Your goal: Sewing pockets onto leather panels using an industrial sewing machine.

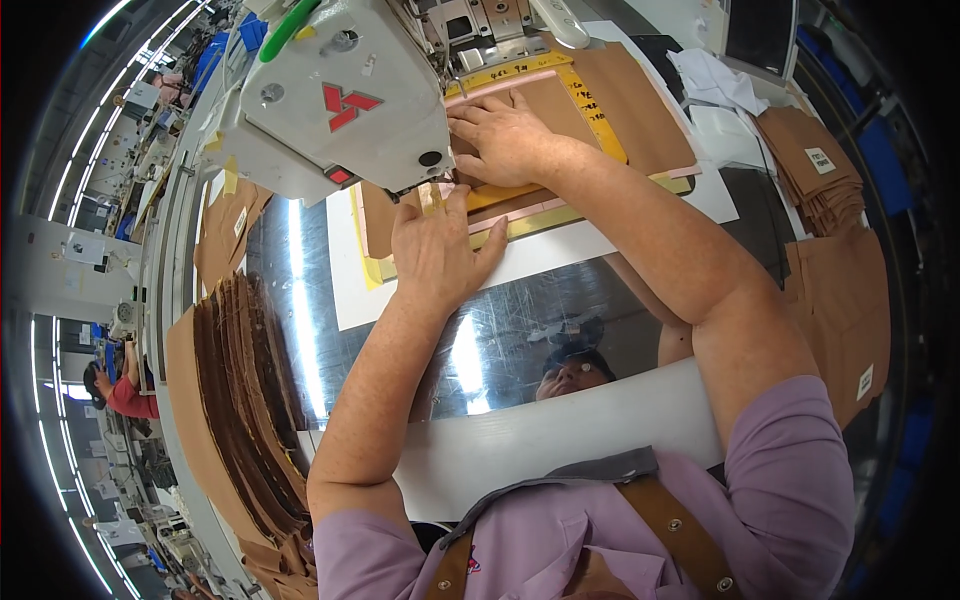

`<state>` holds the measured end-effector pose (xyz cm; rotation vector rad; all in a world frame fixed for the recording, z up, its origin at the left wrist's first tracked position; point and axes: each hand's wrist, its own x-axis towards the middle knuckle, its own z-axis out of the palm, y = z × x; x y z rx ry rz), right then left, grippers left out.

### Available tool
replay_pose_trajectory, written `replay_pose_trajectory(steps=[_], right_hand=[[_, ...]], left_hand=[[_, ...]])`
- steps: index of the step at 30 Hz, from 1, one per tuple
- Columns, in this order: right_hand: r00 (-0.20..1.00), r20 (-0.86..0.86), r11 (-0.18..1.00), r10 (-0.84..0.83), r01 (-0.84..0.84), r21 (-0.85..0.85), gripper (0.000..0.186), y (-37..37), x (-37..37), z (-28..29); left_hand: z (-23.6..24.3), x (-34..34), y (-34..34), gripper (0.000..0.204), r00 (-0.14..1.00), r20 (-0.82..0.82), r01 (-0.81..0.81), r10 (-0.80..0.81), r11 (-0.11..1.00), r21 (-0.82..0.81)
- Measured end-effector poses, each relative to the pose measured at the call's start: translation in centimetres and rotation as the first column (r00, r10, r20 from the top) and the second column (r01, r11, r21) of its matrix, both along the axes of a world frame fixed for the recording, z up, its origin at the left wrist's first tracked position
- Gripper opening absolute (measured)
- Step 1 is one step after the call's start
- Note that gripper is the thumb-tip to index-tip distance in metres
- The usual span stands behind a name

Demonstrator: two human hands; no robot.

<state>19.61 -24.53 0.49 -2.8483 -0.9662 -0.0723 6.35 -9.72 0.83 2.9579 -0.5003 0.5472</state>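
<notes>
Currently both hands are at the work, just beside and below the sewing head. Left hand [440, 245]: grip released, thumb and fingers spread, palm down over the near-left part of the work; index fingertip close to the needle area. Right hand [505, 140]: grip likewise released, fingers fanned, pressed down flat on the brown fabric panel [560, 112], farther away than the left hand.

Panel lies flat, bordered by a yellow flat template frame [600, 125] with rounded corners and dark handwriting. Pale pink strips run along parts of its edges; a yellow-green strip [590, 208] lies along the near side. More brown fabric extends to the far right of the frame. Beneath all this: a white flat sheet [560, 242], on a shiny, scratched metal surface [530, 330].

Over the left part of the work stands a light-grey sewing machine head [300, 130] with a red emblem; a bright green rod-like part [290, 28] sits on top.

Left, near: thick stack of brown fabric pieces [240, 390], edges showing. Beyond it, a labelled brown piece [222, 235]. Right: two labelled brown piles, one far [800, 180], one nearer [835, 320]. Far right: crumpled white cloth [715, 80]. Well apart at far left, a co-worker's red sleeve [130, 400].
</notes>
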Motion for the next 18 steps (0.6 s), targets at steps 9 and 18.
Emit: replay_pose_trajectory(steps=[9,18], right_hand=[[1.0,-0.011,1.0,0.002,-0.002,0.021,0.07,0.0,0.2,-0.1],[1.0,0.021,1.0,0.007,-0.008,0.018,0.068,0.1,0.0,-0.3]], left_hand=[[-0.5,-0.4,-1.3,0.064,0.997,0.052,-0.053,0.051,0.998,0.023],[0.4,-0.3,-2.6,0.07,0.973,-0.18,-0.142,0.147,0.989,0.039]])
